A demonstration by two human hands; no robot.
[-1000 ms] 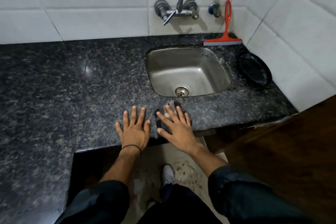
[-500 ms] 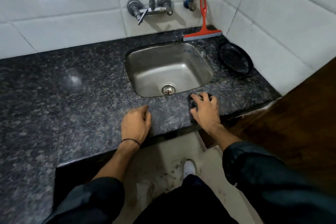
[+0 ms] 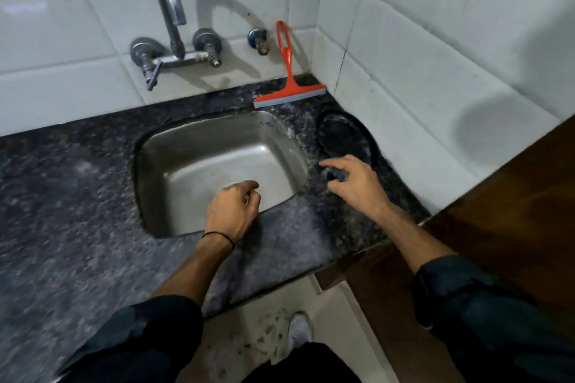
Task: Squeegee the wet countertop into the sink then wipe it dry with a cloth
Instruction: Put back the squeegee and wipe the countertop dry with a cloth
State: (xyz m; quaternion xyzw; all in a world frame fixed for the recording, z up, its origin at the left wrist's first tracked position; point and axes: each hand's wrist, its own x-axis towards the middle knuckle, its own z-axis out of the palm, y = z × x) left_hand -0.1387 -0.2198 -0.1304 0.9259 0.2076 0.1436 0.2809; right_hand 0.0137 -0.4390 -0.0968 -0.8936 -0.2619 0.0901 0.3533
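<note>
I'm seeing the right hand (image 3: 354,185) gripping the dark cloth (image 3: 335,173) on the worktop (image 3: 77,211) just right of the sink (image 3: 174,165); the left hand (image 3: 231,211) is hovering over the sink, fingers curled together, empty

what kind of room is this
Most likely a small kitchen or utility wash area. A steel sink is set into a dark speckled stone countertop, a tap is mounted on white wall tiles, and a red squeegee leans in the corner.
</note>
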